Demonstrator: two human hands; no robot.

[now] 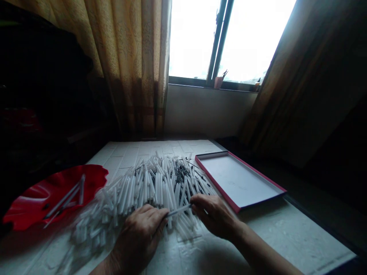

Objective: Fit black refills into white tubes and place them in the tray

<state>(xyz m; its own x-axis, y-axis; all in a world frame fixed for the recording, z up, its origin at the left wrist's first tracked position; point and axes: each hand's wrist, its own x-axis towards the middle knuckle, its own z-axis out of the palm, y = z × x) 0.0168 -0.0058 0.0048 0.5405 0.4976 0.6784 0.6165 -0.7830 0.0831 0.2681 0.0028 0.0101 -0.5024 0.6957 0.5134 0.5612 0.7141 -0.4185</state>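
Note:
My left hand (143, 233) is closed around the left end of a slim, clear plastic tube (179, 210), held slightly tilted above the table. At the tube's right end, the fingers of my right hand (210, 212) pinch a small dark piece; whether it sits inside the tube or just touches it I cannot tell. Just beyond both hands lies a large heap of similar clear tubes (146, 187). Thin black sticks (181, 172) lie among them on the heap's right side.
A red wavy-rimmed plastic bowl (97, 173) at the left holds a few tubes and dark bits. To the right is a shallow white box lid (241, 179) with red sides. The white brick-patterned table (123, 151) reaches toward a window with curtains (134, 57).

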